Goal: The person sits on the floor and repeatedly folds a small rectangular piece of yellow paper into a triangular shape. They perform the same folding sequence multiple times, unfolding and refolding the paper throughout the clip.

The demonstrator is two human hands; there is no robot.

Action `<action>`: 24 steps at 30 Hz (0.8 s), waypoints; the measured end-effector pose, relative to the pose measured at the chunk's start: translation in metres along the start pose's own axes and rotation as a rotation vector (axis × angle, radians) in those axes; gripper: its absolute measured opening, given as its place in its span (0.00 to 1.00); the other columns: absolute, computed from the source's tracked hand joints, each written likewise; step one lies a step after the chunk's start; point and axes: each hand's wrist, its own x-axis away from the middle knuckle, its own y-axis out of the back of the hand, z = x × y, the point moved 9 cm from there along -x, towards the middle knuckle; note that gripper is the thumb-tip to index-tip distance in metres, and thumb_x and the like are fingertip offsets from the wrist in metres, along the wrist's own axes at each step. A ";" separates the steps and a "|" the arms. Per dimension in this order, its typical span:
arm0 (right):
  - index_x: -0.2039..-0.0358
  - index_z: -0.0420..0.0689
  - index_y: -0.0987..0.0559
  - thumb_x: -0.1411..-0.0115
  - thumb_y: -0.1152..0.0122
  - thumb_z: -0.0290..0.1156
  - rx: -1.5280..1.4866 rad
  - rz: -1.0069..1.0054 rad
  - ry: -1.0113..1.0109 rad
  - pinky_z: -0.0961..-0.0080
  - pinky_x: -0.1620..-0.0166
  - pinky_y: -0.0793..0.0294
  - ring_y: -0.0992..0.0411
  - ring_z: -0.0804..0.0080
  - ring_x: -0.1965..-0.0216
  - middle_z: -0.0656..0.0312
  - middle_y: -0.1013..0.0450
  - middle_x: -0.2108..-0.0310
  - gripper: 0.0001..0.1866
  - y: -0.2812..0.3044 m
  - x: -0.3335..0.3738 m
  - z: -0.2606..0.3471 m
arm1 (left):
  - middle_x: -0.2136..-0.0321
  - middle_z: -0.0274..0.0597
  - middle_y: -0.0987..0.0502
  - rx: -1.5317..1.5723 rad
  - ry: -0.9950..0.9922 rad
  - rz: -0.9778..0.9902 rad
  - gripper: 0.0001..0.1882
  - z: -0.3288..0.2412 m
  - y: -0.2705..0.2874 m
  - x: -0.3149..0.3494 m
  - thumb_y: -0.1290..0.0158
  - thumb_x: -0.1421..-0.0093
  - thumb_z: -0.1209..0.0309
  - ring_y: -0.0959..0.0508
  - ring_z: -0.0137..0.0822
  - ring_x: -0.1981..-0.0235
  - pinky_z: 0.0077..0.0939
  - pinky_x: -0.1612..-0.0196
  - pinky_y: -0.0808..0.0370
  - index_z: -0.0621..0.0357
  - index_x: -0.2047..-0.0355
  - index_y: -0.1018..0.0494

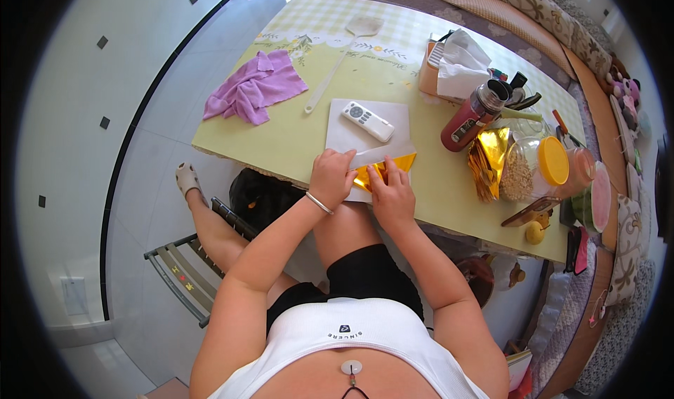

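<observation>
Along the counter's [439, 195] near edge, left of its middle, a sheet of gold foil [362, 177] lies on white paper [340, 134], directly under both hands. Its long axis slants: the left end sits closer to the near edge, while the pointed right end reaches toward the counter's far right corner. Neither hand has any gap to cross; both are on the foil or against it.

The left hand [331, 177] is the nearer one to the low left end. Its fingers [346, 160] are bent, with the tips at that end and the thumb close below; whether they pinch the foil or only press its border, I cannot tell. The right hand [394, 199] comes from the near edge, and its fingers stretch out over the middle of the sheet, index and middle spread, so that gold shows between them. They rest on top, released rather than closed on anything. From these fingertips the foil runs left toward the other hand and right to its free point.

Just beyond, toward the far edge, a white remote control [368, 121] rests on the same paper. Well apart, toward the counter's right end, a stack of gold foil pieces [489, 162] stands near a red flask [469, 124].
</observation>
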 end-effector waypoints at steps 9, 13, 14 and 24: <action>0.46 0.51 0.17 0.43 0.36 0.26 -0.110 -0.040 -0.066 0.67 0.51 0.23 0.26 0.60 0.53 0.52 0.28 0.42 0.22 0.008 -0.001 -0.005 | 0.74 0.38 0.24 0.063 -0.011 -0.006 0.25 -0.002 0.002 0.000 0.36 0.50 0.74 0.25 0.42 0.65 0.39 0.57 0.29 0.59 0.49 0.23; 0.48 0.55 0.16 0.43 0.36 0.26 -0.137 -0.049 -0.094 0.68 0.53 0.22 0.25 0.62 0.55 0.55 0.28 0.43 0.22 0.006 -0.001 -0.009 | 0.74 0.37 0.23 0.139 0.026 0.033 0.26 0.004 0.000 -0.001 0.35 0.50 0.74 0.25 0.42 0.66 0.39 0.58 0.29 0.60 0.48 0.23; 0.48 0.56 0.16 0.43 0.36 0.26 -0.123 -0.051 -0.090 0.68 0.53 0.22 0.25 0.62 0.55 0.55 0.28 0.43 0.21 0.006 0.000 -0.009 | 0.74 0.37 0.23 0.137 0.024 0.033 0.26 0.004 0.000 -0.001 0.35 0.50 0.75 0.25 0.42 0.66 0.39 0.58 0.29 0.60 0.48 0.23; 0.49 0.51 0.16 0.44 0.37 0.27 -0.017 -0.016 -0.017 0.68 0.51 0.22 0.26 0.59 0.53 0.51 0.28 0.42 0.20 0.003 -0.001 -0.004 | 0.72 0.40 0.25 -0.103 -0.141 -0.127 0.21 -0.024 0.024 -0.001 0.35 0.51 0.72 0.25 0.44 0.67 0.40 0.58 0.28 0.60 0.55 0.22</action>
